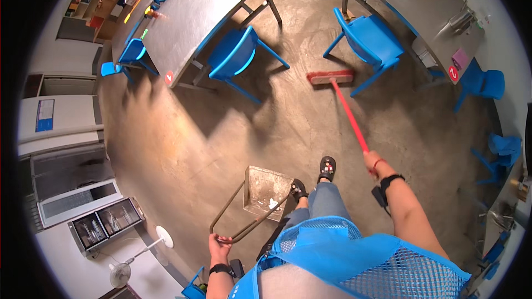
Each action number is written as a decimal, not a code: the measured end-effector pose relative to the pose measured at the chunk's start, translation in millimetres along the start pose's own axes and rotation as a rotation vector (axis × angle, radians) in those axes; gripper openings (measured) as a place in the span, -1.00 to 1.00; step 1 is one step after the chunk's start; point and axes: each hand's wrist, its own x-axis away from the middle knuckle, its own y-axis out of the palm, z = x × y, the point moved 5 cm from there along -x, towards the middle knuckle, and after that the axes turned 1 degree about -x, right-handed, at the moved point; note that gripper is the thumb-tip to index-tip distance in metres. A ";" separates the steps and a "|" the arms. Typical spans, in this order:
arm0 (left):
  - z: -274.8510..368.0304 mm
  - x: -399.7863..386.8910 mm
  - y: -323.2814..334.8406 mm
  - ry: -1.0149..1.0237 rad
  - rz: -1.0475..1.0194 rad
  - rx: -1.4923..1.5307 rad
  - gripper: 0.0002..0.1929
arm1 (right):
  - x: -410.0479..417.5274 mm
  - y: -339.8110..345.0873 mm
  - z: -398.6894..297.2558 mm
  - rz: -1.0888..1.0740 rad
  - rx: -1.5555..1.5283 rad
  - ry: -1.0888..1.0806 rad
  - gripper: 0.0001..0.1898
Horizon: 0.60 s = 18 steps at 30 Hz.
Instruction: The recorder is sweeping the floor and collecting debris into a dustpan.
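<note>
My right hand (375,163) grips the red handle of a push broom (332,78). The broom's head, with red bristles, rests on the concrete floor between two blue chairs, close to the right one's leg. My left hand (220,246) is closed around the end of the looped metal handle of a dustpan (268,189). The metal dustpan lies beside my left shoe, and some small white scraps are in it.
Steel tables stand ahead left (199,4) and ahead right (424,12). Blue plastic chairs (235,54) (370,41) jut from them. A standing fan (120,274) is at lower left, near a glass-doored cabinet (106,224). More blue chairs line the right side.
</note>
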 end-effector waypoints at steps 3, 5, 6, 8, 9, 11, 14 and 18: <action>-10.1 -26.3 -15.4 -0.041 0.021 -0.002 -0.86 | 52.1 33.6 28.6 -0.121 -0.014 0.010 -0.58; -12.5 -39.4 -17.5 -0.063 0.027 -0.015 -0.86 | 78.9 44.6 43.9 -0.205 -0.096 -0.008 -0.65; -14.7 -40.2 -15.2 -0.059 0.025 -0.017 -0.87 | 96.9 43.6 47.5 -0.241 -0.110 -0.025 -0.68; -22.8 -46.8 -18.9 -0.066 -0.004 -0.015 -0.87 | 132.3 36.3 53.2 -0.232 -0.130 -0.007 -0.70; -25.5 -49.4 -22.2 -0.075 0.002 -0.005 -0.87 | 144.8 37.9 57.6 -0.229 -0.175 0.012 -0.72; -27.9 -54.6 -23.8 -0.061 -0.036 -0.006 -0.87 | 147.6 38.9 59.4 -0.193 -0.158 0.002 -0.71; -34.8 -56.8 -32.1 -0.078 -0.024 0.013 -0.86 | 124.8 32.0 40.4 -0.045 -0.106 -0.147 -0.70; -49.9 -55.8 -40.4 -0.089 -0.017 0.051 -0.85 | 62.4 9.3 -33.3 0.002 -0.020 -0.192 -0.68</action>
